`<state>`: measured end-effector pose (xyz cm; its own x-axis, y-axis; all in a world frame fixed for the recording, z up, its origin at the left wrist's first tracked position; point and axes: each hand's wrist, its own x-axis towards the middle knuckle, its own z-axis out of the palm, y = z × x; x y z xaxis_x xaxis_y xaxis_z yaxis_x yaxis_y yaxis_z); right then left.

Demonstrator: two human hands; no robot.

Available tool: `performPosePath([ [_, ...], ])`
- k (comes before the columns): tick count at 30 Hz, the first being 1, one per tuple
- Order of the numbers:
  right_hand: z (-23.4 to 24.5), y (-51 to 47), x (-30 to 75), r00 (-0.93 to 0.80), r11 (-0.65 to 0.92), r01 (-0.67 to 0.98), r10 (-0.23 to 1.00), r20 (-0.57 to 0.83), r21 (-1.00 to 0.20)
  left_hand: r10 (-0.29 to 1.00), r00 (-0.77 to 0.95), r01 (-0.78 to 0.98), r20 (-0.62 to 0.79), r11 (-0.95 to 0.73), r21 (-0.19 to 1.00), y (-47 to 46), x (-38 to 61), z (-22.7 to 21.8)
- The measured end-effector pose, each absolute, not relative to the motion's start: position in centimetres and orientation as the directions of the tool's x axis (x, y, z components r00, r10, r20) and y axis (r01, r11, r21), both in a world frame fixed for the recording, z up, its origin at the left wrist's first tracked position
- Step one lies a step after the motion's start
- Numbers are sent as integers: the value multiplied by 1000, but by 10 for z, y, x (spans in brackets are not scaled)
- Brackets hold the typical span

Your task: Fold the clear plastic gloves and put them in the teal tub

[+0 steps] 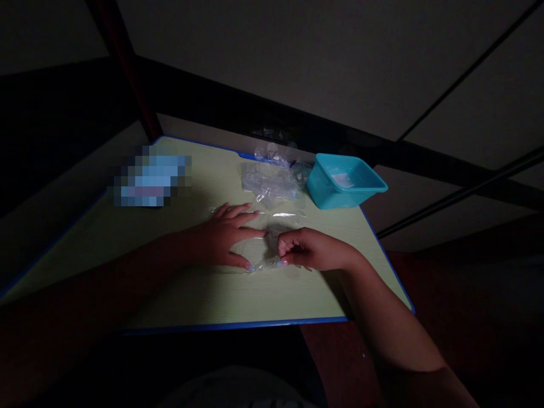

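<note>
Lying palm down just left of the centre of the head view, the left hand (223, 235) has its fingers splayed and is free of any grip, resting over a clear plastic bag (261, 248). The bag is flat at the middle of the frame, on a pale yellow-green table (272, 300) edged in blue. Right of centre, the right hand (308, 248) has its fingers curled and pinches the bag's lower edge between thumb and finger, near the left thumb. Above the hands, at upper centre, is a pile of crumpled clear plastic (272, 180); just beside it, at upper right, stands a turquoise bin (325, 190) containing a pale item. A pixelated blue object (155, 175) occupies the upper left.
</note>
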<state>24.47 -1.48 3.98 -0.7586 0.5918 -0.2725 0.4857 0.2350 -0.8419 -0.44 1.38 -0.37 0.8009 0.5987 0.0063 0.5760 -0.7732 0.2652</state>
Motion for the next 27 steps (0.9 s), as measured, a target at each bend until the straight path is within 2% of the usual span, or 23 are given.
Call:
performPosePath([
  [4, 36, -12, 243, -671, 104, 487, 681, -295, -867, 577, 816, 552, 25, -792, 260, 15, -5, -6],
  [12, 33, -9, 241, -459, -47, 553, 816, -351, -832, 559, 827, 525, 68, -809, 266, 16, -6, -8],
  [16, 33, -10, 240, -434, -123, 505, 820, -375, -854, 562, 824, 524, 74, -804, 280, 15, -6, -9],
  [21, 35, -12, 242, -455, -72, 517, 821, -344, -853, 562, 825, 529, 61, -806, 267, 14, -5, -7],
  [23, 35, -11, 244, -419, 47, 614, 866, -274, -788, 563, 824, 532, 65, -807, 256, 14, -5, -5],
  [25, 35, -10, 246, -352, 170, 757, 920, -175, -630, 567, 821, 538, 63, -807, 245, 13, -4, -4],
  [27, 36, -10, 247, -279, 210, 865, 956, -88, -456, 572, 819, 547, 46, -803, 237, 12, -4, -4],
])
